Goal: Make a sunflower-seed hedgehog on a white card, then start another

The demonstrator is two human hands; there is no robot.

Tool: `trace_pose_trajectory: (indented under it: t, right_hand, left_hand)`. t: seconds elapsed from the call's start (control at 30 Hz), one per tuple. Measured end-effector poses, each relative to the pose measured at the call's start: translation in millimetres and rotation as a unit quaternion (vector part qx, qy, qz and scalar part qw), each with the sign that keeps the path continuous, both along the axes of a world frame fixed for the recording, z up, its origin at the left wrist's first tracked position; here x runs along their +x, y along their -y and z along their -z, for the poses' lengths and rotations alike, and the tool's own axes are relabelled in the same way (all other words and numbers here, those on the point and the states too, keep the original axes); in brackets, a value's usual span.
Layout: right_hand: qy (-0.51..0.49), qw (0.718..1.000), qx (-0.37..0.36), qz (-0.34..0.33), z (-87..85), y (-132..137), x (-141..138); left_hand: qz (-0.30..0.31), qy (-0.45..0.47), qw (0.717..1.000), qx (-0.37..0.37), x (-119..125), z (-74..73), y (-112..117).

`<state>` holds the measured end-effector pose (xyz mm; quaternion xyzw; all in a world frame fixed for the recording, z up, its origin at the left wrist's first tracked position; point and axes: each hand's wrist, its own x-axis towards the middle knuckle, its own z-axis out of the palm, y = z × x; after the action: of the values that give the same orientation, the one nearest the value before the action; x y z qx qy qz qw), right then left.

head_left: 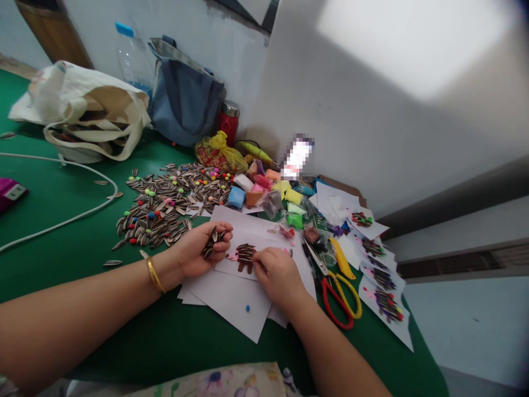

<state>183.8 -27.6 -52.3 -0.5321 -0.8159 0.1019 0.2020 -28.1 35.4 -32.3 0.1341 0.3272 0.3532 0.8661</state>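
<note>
My left hand (198, 252) is cupped around a small bunch of striped sunflower seeds (211, 242), held just left of a brown clay figure (245, 257) stuck with seeds on a white sheet of paper (231, 298). My right hand (278, 274) rests on that paper, its fingertips pinched at the figure's right edge; what they pinch is too small to see. A gold bangle (154, 274) circles my left wrist.
A heap of sunflower seeds with coloured beads (165, 204) lies on the green table (61, 231). Bags of coloured clay (264, 190), red and yellow scissors (341, 300), a yellow cutter (341, 258) and finished seed pictures (382, 281) sit right. Tote bags (86, 110), a bottle (132, 55) and a white cable (61, 220) lie behind.
</note>
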Motion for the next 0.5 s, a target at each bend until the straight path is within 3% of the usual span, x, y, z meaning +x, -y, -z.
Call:
trace_pose_trajectory:
  t: [0.5]
  right_hand:
    - [0.024,1.000,0.004,0.004,1.0,-0.9,-2.4]
  left_hand:
    - [0.004,0.000,1.000,-0.002,1.3,0.9,-0.1]
